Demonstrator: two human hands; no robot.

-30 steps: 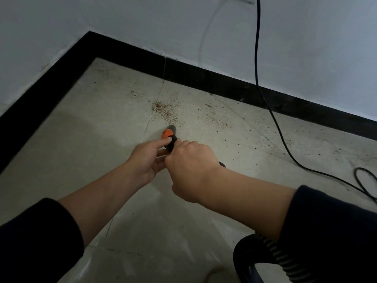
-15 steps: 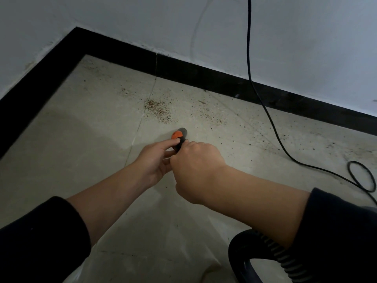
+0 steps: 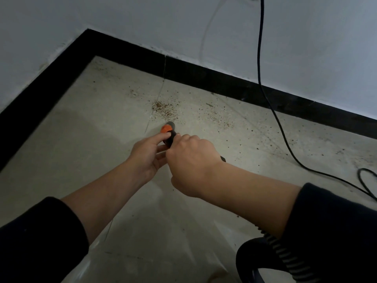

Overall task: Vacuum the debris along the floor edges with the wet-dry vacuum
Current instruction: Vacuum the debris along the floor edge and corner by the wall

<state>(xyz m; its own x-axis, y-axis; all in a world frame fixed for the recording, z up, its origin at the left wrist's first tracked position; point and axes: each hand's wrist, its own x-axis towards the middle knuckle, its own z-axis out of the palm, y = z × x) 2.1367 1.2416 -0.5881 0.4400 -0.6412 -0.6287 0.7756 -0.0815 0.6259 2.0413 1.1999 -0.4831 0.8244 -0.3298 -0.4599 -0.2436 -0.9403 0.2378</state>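
The vacuum nozzle [image 3: 168,130] is a black tube with an orange collar, its open end pointing at the floor just short of a small pile of brown debris [image 3: 163,108]. My right hand [image 3: 190,160] grips the tube from above and hides most of it. My left hand [image 3: 150,155] holds the tube from the left, thumb laid up near the orange collar. More crumbs [image 3: 220,117] are scattered rightwards along the black baseboard [image 3: 224,86]. The ribbed vacuum hose [image 3: 271,252] curls under my right forearm at the lower right.
A black power cord [image 3: 273,111] hangs down the white wall, crosses the baseboard and runs over the tiled floor [image 3: 81,139] to a loop at the right edge. The room corner lies at the upper left, where the two baseboards meet.
The view has shifted a little. The nozzle and both hands stay together near the debris pile, and the grip looks unchanged.
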